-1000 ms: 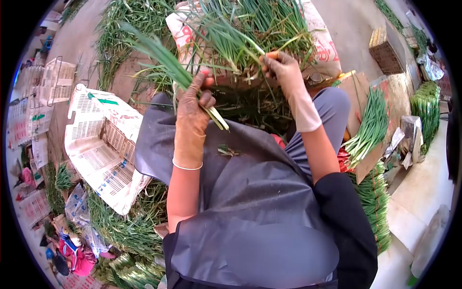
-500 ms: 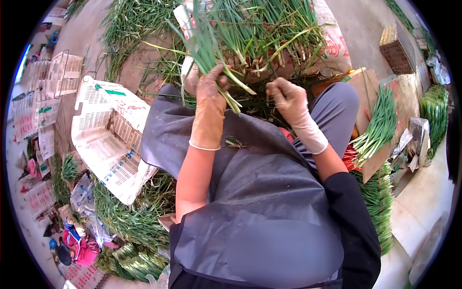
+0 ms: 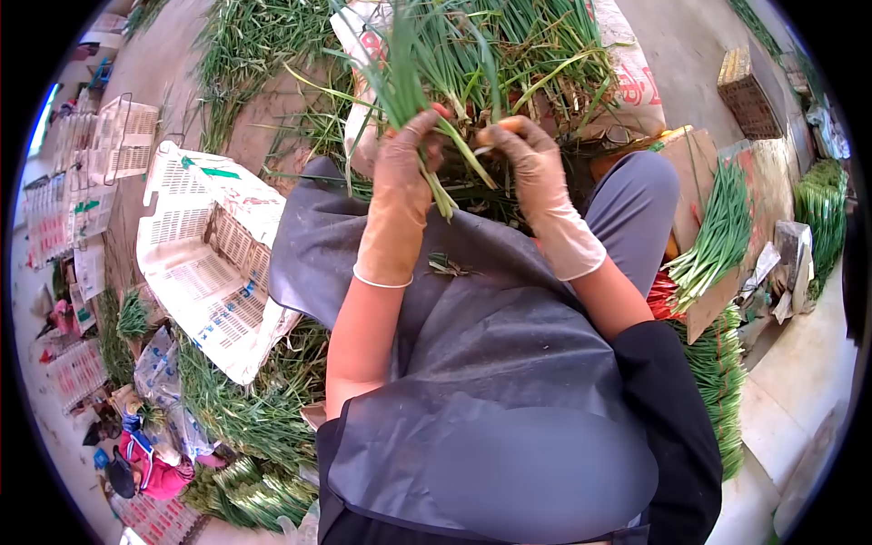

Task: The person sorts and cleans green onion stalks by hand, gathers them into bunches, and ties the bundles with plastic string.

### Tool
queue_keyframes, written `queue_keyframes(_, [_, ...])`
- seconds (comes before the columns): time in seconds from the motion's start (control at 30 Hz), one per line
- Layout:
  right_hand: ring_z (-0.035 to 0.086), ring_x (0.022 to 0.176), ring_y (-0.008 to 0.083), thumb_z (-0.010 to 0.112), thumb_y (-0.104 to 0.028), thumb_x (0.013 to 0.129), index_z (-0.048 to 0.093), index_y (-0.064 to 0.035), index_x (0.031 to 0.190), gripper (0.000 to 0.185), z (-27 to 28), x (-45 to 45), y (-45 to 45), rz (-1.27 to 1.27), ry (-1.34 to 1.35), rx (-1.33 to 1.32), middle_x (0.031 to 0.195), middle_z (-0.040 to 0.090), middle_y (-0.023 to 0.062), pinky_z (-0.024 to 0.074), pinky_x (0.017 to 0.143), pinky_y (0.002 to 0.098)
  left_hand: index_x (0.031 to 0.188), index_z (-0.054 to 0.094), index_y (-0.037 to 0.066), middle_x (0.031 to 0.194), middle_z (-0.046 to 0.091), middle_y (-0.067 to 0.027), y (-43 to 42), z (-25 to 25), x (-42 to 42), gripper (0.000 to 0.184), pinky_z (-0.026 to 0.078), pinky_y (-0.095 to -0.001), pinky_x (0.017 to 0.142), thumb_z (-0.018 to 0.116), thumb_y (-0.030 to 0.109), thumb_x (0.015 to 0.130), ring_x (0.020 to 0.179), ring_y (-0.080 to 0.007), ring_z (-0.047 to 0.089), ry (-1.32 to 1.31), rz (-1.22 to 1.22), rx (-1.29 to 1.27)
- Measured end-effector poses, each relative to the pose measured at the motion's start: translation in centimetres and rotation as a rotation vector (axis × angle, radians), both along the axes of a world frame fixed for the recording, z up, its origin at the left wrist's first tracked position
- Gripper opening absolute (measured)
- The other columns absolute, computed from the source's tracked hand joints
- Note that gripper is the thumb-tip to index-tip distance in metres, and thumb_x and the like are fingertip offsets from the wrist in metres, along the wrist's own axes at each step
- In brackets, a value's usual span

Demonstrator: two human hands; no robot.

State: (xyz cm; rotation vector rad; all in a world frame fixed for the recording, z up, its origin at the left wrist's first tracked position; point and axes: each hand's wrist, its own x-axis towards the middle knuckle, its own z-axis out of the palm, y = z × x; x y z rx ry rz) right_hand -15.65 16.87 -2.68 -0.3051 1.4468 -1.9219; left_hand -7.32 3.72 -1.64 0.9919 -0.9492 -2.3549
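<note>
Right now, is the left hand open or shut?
Shut: the left hand is closed around a bunch of green stalks, their pale ends sticking out on the near side.

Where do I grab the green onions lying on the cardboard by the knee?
I'd grip the green onions around the middle, reaching down from above: nothing covers them, and the stalks lie together there on the cardboard, while the white ends fan out.
</note>
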Motion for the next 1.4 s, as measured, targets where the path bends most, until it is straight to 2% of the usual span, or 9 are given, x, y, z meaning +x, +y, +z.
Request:
queue_keyframes(0.1, [0.052, 0.068, 0.0086, 0.061, -0.021, 0.083, 0.058, -0.0045, 0.078, 0.017, -0.5, -2.8, 3.5, 0.225, 0.084, 0.005, 0.073, 0.058, 0.0007, 0.0421, 0.067, 0.0235, 0.086, 0.058, 0.005, 0.066, 0.058, -0.0022, -2.5, 1.2, 0.3, 0.008, 0.032, -0.0154, 0.038, 0.061, 0.008, 0.078, 0.047, -0.0048, 0.046, 0.087, 0.178, -0.019])
queue_keyframes(0.23, [0.061, 0.084, 0.0271, 0.056, -0.034, 0.083, 0.062, -0.0039, 0.097, 0.034, -3.5, -3.7, 5.7, 0.736, 1.04, 1.149, 0.089, 0.061, 0.0187, 0.0458, 0.075, 0.0355, 0.095, 0.053, -0.001, 0.067, 0.055, -0.0014, -5.1, 7.0, 2.9, 0.02, 0.033, -0.0167, 0.042, 0.059, 0.012, 0.081, 0.052, -0.0061, 0.044, 0.414, 0.172, -0.094])
queue_keyframes(0.37, [0.059, 0.094, 0.0293, 0.051, -0.044, 0.083, 0.061, 0.0018, 0.102, 0.05, -4.2, -0.3, -2.1, 0.657, 0.397, 0.662, 0.099, 0.063, 0.0151, 0.0457, 0.079, 0.0381, 0.101, 0.05, -0.005, 0.069, 0.044, -0.0003, -8.6, 9.2, 4.8, 0.022, 0.031, -0.0222, 0.052, 0.045, 0.014, 0.091, 0.062, -0.0092, 0.034, 0.785, -0.05, -0.149])
queue_keyframes(0.43, [0.061, 0.082, 0.0268, 0.054, -0.038, 0.084, 0.061, 0.0057, 0.098, 0.047, -12.2, 2.1, -6.7, 0.366, 0.731, 0.647, 0.09, 0.065, 0.0123, 0.0474, 0.074, 0.0358, 0.104, 0.049, -0.004, 0.069, 0.041, -0.0007, -6.3, 11.1, 4.3, 0.023, 0.033, -0.0232, 0.055, 0.043, 0.015, 0.092, 0.066, -0.01, 0.036, 0.574, 0.291, -0.232])
queue_keyframes(0.57, [0.057, 0.061, 0.0124, 0.059, -0.02, 0.085, 0.061, 0.0027, 0.089, 0.023, -9.8, 2.8, -9.3, 0.434, -0.255, 0.34, 0.074, 0.063, 0.0081, 0.0454, 0.058, 0.0242, 0.1, 0.052, 0.001, 0.06, 0.036, 0.0044, -9.6, 6.2, 8.4, 0.027, 0.027, -0.0188, 0.039, 0.049, 0.025, 0.091, 0.044, -0.0045, 0.031, 0.4, 0.191, -0.214])
queue_keyframes(0.73, [0.041, 0.051, 0.005, 0.058, -0.018, 0.086, 0.06, -0.0013, 0.083, 0.017, -3.4, 3.4, -5.5, 0.405, 0.167, 0.151, 0.058, 0.049, -0.0021, 0.0358, 0.049, 0.0216, 0.094, 0.058, 0.004, 0.062, 0.05, 0.0034, -4.2, 0.9, 6.6, 0.026, 0.022, -0.017, 0.037, 0.069, 0.021, 0.077, 0.041, -0.0016, 0.033, -0.199, 0.107, -0.013])
queue_keyframes(1.1, [0.042, 0.057, 0.0047, 0.052, -0.014, 0.088, 0.06, -0.0009, 0.08, 0.018, -1.9, 3.6, -1.7, 0.322, 0.213, -0.004, 0.06, 0.047, -0.0038, 0.0369, 0.053, 0.021, 0.091, 0.06, 0.005, 0.077, 0.061, -0.0007, 0.4, -1.2, 4.3, 0.018, 0.039, -0.0201, 0.05, 0.069, 0.007, 0.075, 0.06, -0.0097, 0.053, 0.012, 0.068, -0.028])
queue_keyframes(1.27, [0.052, 0.057, 0.0093, 0.053, -0.016, 0.087, 0.058, -0.0013, 0.076, 0.019, -2.3, 1.3, -0.1, 0.263, 0.513, 0.226, 0.062, 0.058, 0.0048, 0.0419, 0.055, 0.0261, 0.092, 0.058, 0.005, 0.084, 0.062, -0.0052, -2.4, 0.2, 5.0, 0.016, 0.047, -0.0231, 0.062, 0.065, 0.01, 0.079, 0.072, -0.0117, 0.057, 0.132, 0.34, 0.047])
queue_keyframes(1.4, [0.06, 0.065, 0.0311, 0.056, -0.024, 0.081, 0.058, -0.006, 0.084, 0.019, -7.7, -2.1, 1.6, 0.629, 1.301, 1.006, 0.072, 0.06, 0.0129, 0.0482, 0.059, 0.0396, 0.091, 0.052, 0.003, 0.081, 0.054, -0.0044, -7.7, 4.0, 9.1, 0.013, 0.043, -0.0228, 0.057, 0.056, 0.014, 0.086, 0.062, -0.0098, 0.048, 0.453, 0.373, -0.026])
